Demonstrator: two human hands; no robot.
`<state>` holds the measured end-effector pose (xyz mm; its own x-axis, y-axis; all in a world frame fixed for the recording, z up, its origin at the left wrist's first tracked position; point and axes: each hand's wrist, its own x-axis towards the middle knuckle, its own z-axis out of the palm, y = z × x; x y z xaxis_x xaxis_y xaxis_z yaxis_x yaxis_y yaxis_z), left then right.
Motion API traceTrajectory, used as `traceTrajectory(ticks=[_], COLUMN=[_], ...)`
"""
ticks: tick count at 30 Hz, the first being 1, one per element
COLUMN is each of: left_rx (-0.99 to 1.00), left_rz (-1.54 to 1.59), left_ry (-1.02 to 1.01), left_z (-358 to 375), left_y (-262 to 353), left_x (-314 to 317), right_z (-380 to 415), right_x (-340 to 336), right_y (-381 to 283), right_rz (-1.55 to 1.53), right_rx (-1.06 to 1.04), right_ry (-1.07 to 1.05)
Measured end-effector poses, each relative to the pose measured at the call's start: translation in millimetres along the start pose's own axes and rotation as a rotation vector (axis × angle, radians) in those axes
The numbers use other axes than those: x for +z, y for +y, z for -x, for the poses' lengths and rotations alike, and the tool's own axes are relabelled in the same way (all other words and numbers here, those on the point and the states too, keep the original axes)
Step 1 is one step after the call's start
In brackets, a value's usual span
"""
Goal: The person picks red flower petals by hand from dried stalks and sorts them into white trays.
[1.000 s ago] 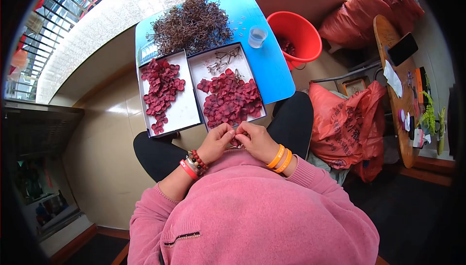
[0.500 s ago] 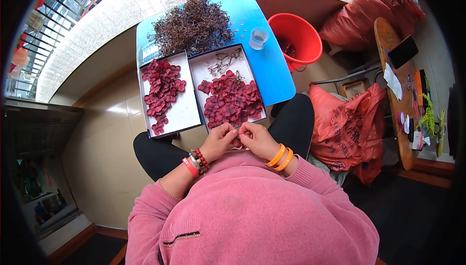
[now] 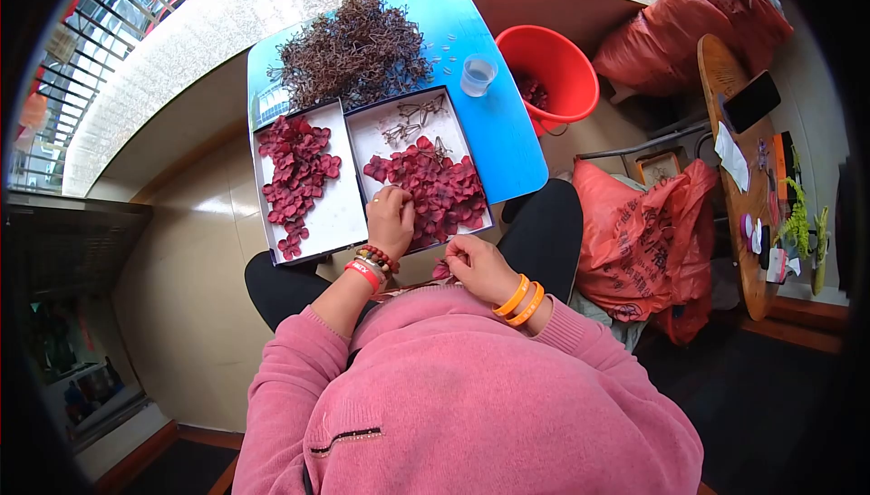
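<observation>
A blue tabletop (image 3: 507,133) is set just ahead of the seated person's knees, so that everything on it lies within arm's reach. At its far end a heap of brown twigs (image 3: 353,47) is piled, with a small clear cup (image 3: 478,75) just beside it. Beyond the right edge an orange bucket (image 3: 553,69) is stood, low and near, and orange sacks (image 3: 643,232) are heaped beside the right leg.

Two shallow white boxes are laid side by side on the near end of the tabletop. In the left box (image 3: 335,214) dark red petals are spread in a loose strip; in the right box (image 3: 385,137) a thicker pile of red petals (image 3: 439,192) is kept nearest the body, with a few wire stems (image 3: 412,119) at its far end.

The left hand (image 3: 391,219) is stretched into the right box, its fingers resting on the near-left edge of the petal pile; whether its grip is pinched on a petal cannot be told. The right hand (image 3: 476,264) is held back over the lap, its grip closed on a small red flower piece (image 3: 442,270), apparently kept ready close to the body.
</observation>
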<state>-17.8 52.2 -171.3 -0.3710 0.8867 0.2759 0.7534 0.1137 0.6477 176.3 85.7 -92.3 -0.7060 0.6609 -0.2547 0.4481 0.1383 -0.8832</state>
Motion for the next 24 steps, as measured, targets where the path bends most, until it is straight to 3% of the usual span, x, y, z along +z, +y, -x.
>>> traceTrajectory(ticks=[3, 4, 7, 17, 24], left_rx=[-0.561, -0.597, -0.738, -0.489, -0.523], left_rz=[0.674, 0.887, 1.131, 1.052, 1.078], left_ry=[-0.097, -0.047, -0.179, -0.121, -0.138], left_z=[-5, -6, -6, 17, 19], left_y=[16, 18, 46, 86, 103], left_x=[-16, -18, -47, -71, -86], right_z=[-3, -4, -13, -13, -6], right_x=[2, 2, 3, -15, -11], right_y=[-3, -8, -22, -67, -74], right_rz=[0.109, 0.083, 0.054, -0.038, 0.018], right_rx=[-0.151, -0.166, -0.280, -0.303, -0.326], right_ry=[0.031, 0.037, 0.122, 0.238, 0.327])
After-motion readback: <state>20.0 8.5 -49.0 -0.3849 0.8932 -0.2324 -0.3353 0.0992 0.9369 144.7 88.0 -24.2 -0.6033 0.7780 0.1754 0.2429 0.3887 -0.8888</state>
